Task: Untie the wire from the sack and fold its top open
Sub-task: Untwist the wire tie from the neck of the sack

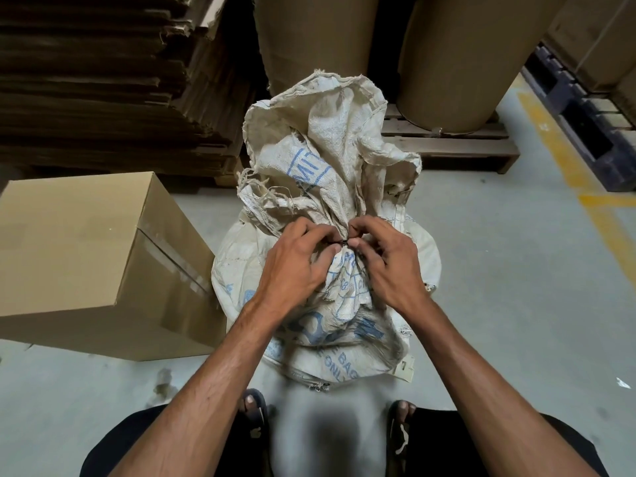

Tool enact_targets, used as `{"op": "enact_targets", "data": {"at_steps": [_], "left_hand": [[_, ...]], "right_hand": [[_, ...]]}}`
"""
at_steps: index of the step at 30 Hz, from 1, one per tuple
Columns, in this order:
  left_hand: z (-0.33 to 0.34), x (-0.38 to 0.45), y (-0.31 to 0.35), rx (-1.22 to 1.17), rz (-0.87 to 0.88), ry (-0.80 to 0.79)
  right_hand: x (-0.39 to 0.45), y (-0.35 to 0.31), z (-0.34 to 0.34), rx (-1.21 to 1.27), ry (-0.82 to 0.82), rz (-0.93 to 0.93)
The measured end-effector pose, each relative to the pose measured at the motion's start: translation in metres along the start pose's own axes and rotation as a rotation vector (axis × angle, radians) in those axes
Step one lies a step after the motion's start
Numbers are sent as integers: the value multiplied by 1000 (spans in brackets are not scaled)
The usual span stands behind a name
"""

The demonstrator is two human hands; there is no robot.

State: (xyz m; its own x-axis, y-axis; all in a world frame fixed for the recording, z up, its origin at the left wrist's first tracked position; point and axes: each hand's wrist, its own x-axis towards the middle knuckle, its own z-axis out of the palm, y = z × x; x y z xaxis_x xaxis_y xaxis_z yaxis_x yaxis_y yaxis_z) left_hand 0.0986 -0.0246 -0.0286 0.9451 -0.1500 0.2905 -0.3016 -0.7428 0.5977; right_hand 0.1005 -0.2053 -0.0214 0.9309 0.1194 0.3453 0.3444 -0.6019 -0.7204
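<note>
While the sack [323, 208] stands on the floor [516, 270] between the feet, neck cinched by dark wire [345, 240]: left hand [296, 266] and right hand [385, 266] pinching its twisted ends. Unwind steadily, keep the neck bunched, avoid snagging the weave.

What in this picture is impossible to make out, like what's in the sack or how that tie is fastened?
- Head view: the sack is bunched shut, so its contents are hidden.
- The wire is a tiny dark glimpse between the left hand and right hand; fingers cover its twist.
- The blue print is crumpled, mostly unreadable.
- The paper rolls are cut off by the top edge.
- A blurred patch between the feet hides the floor.
</note>
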Motion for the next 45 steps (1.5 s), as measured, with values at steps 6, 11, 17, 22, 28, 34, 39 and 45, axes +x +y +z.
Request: {"op": "enact_targets", "data": {"at_steps": [6,11,17,22,28,34,39,45], "left_hand": [[6,0,7,217,87,1],[3,-2,5,341,31,35],[5,-3,13,405,49,66],[7,0,13,385,39,60],[13,0,14,137,-4,101],[16,2,13,-153,-63,181],[14,4,11,-386,-244,173],[12,4,13,-639,-396,211]], "right_hand": [[0,-1,4,-59,26,-21],[3,-2,-3,55,-57,71],[2,-3,2,-11,-59,74],[-1,-6,7,2,-62,65],[1,-3,7,222,0,166],[2,-1,5,332,58,241],[5,-2,2,451,115,353],[6,-4,-1,529,223,432]]}}
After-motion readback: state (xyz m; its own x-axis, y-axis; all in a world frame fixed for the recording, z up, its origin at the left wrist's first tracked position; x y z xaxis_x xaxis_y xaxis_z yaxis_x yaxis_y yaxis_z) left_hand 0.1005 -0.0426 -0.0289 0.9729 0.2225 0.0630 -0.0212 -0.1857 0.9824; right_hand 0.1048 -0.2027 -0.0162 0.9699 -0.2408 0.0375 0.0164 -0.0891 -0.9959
